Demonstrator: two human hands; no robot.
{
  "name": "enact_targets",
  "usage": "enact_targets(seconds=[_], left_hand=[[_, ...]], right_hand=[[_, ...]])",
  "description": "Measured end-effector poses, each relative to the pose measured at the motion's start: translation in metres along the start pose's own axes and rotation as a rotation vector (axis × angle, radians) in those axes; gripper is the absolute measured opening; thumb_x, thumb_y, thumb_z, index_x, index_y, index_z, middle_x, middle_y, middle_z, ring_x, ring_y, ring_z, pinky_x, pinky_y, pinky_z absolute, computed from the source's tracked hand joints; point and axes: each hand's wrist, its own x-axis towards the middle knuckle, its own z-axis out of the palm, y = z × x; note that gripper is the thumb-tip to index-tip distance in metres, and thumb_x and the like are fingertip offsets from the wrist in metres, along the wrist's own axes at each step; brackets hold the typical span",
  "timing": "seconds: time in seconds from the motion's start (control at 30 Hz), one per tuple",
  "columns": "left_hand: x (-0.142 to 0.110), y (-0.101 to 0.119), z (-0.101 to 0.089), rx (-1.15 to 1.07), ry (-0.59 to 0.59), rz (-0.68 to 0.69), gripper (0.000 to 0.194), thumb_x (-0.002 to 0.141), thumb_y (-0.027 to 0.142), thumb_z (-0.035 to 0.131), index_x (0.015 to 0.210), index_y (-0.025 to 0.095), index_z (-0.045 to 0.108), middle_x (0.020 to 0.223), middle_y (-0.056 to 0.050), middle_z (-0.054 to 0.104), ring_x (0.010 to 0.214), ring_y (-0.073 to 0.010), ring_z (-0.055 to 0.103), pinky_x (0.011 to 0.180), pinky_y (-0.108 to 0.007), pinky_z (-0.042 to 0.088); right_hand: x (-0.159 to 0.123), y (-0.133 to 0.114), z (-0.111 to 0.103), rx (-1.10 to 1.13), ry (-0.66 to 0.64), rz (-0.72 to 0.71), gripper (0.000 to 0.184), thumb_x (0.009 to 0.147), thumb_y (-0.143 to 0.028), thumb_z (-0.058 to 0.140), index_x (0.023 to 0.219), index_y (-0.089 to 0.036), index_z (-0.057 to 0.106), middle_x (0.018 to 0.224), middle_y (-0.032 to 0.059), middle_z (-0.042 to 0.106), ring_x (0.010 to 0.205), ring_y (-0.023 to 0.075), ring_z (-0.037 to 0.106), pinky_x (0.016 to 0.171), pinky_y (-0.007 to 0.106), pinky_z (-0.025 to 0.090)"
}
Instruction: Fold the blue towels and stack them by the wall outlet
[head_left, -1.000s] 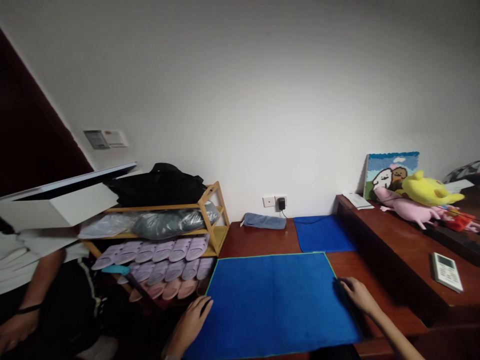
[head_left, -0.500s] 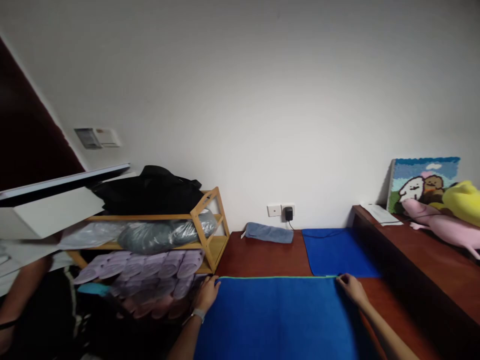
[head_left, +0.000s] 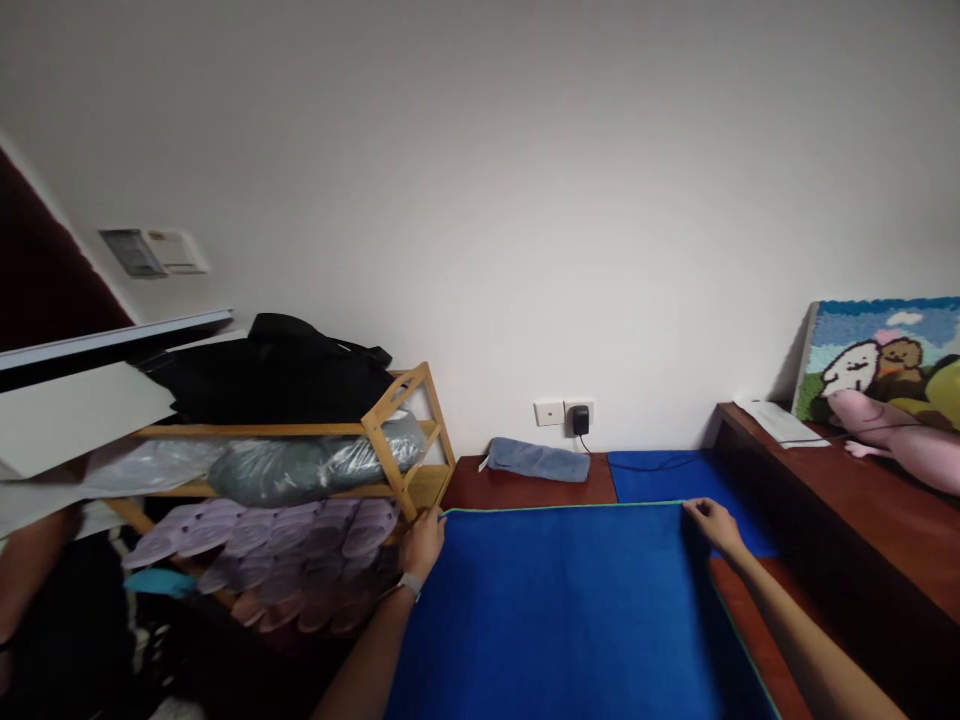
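A large blue towel with a thin green edge lies spread on the red-brown wooden surface in front of me. My left hand grips its far left corner, fingers curled over the edge. My right hand pinches the far right corner. Both arms reach forward along the towel's two sides.
A second blue cloth and a folded grey-blue towel lie near the wall socket. A wooden rack with slippers and bags stands left. A raised wooden ledge with plush toys runs right. Another person's arm shows at far left.
Both hands moved from the towel's side edges forward to its far corners and closed on them. The far edge has shifted toward the wall. The view swung left.
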Motion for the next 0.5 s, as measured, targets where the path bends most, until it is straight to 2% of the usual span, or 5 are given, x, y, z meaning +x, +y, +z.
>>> enact_targets(seconds=[0.17,0.27,0.3,0.4,0.5], left_hand=[[-0.012,0.021,0.001,0.033,0.029,-0.024,0.036,0.095,0.013,0.043,0.128,0.017,0.059,0.133,-0.016,0.062,0.103,-0.025,0.068,0.085,-0.035,0.05],[-0.049,0.06,0.005,0.016,0.056,0.08,0.041,0.096,0.011,0.04,0.131,0.02,0.059,0.137,-0.012,0.06,0.115,-0.0231,0.063,0.095,-0.034,0.047],[-0.068,0.083,0.011,-0.001,0.047,0.152,0.038,0.096,0.012,0.041,0.125,0.023,0.063,0.129,-0.008,0.064,0.113,-0.021,0.063,0.096,-0.032,0.046],[-0.15,0.179,0.042,-0.125,-0.004,0.582,0.025,0.094,0.015,0.048,0.09,0.026,0.07,0.095,-0.005,0.071,0.094,-0.022,0.065,0.086,-0.035,0.049],[-0.247,0.282,0.082,-0.209,-0.015,0.915,0.006,0.086,0.031,0.07,0.084,0.026,0.07,0.082,-0.006,0.071,0.083,-0.0245,0.066,0.07,-0.035,0.052]], right_hand=[[0.007,0.003,0.022,-0.059,-0.021,0.028,0.022,0.078,-0.041,0.062,0.079,-0.023,0.074,0.082,0.0052,0.078,0.083,0.0226,0.072,0.074,0.028,0.051],[0.008,0.008,0.029,-0.085,-0.035,0.028,0.022,0.083,-0.038,0.059,0.084,-0.023,0.075,0.089,0.0066,0.079,0.086,0.0229,0.073,0.076,0.028,0.052],[0.008,0.01,0.03,-0.091,-0.039,0.028,0.023,0.084,-0.038,0.058,0.086,-0.022,0.075,0.091,0.0071,0.079,0.088,0.0232,0.073,0.077,0.028,0.052],[0.009,0.013,0.033,-0.103,-0.049,0.03,0.025,0.087,-0.039,0.057,0.092,-0.021,0.074,0.098,0.0089,0.079,0.093,0.0239,0.073,0.079,0.029,0.052],[0.01,0.014,0.034,-0.108,-0.06,0.035,0.026,0.089,-0.037,0.055,0.096,-0.02,0.074,0.101,0.0103,0.079,0.096,0.0238,0.073,0.08,0.028,0.052]])
